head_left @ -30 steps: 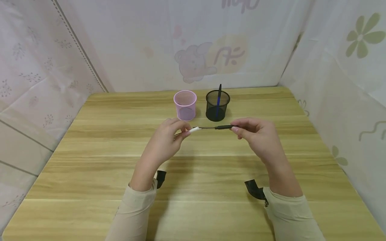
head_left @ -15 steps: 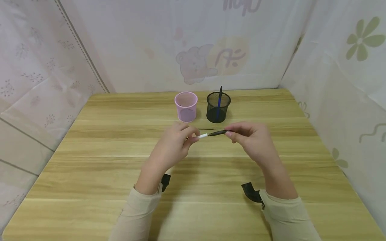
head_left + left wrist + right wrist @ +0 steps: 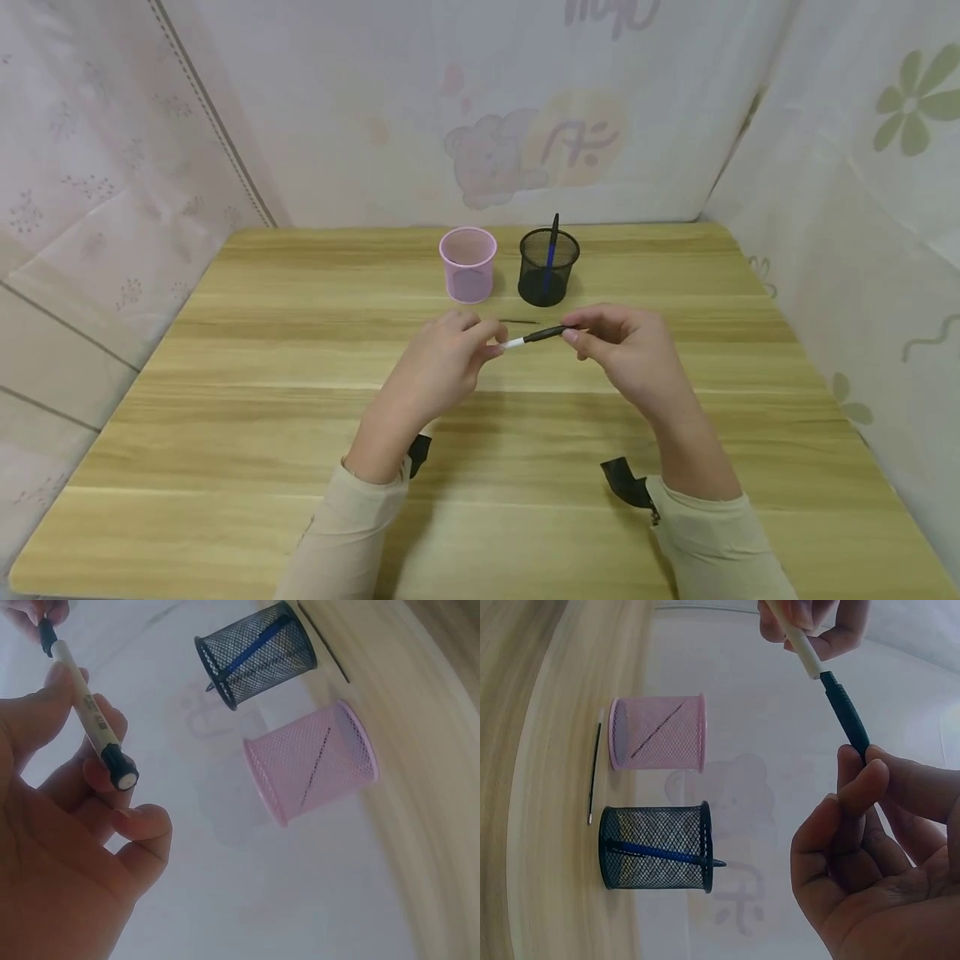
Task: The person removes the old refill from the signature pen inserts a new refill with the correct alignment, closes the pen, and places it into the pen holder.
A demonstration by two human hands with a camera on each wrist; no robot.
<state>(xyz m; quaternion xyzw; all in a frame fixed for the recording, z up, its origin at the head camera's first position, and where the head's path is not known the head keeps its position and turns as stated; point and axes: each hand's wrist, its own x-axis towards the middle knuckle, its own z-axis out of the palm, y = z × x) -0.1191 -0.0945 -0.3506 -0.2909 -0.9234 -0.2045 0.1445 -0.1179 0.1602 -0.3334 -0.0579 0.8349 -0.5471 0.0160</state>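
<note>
Between thumb and fingers my left hand pinches a white pen barrel, which has a dark cap on its near end in the left wrist view. My right hand pinches a black ribbed pen grip section by its far end. Above the table the two pen parts point at each other, slightly tilted. In the right wrist view the narrow end of the grip section is right at the barrel's open end. A thin dark pen refill lies on the table just beyond the hands.
A pink mesh pen cup stands near the back of the wooden table; a thin dark line shows through its mesh. Right of it is a black mesh pen cup with a blue-and-black pen leaning inside. Printed cloth hangs behind and at both sides.
Both hands have come closer together and slightly nearer the body, bringing the barrel and grip section end to end. The refill, earlier overlapped by the pen parts, now shows apart from them.
</note>
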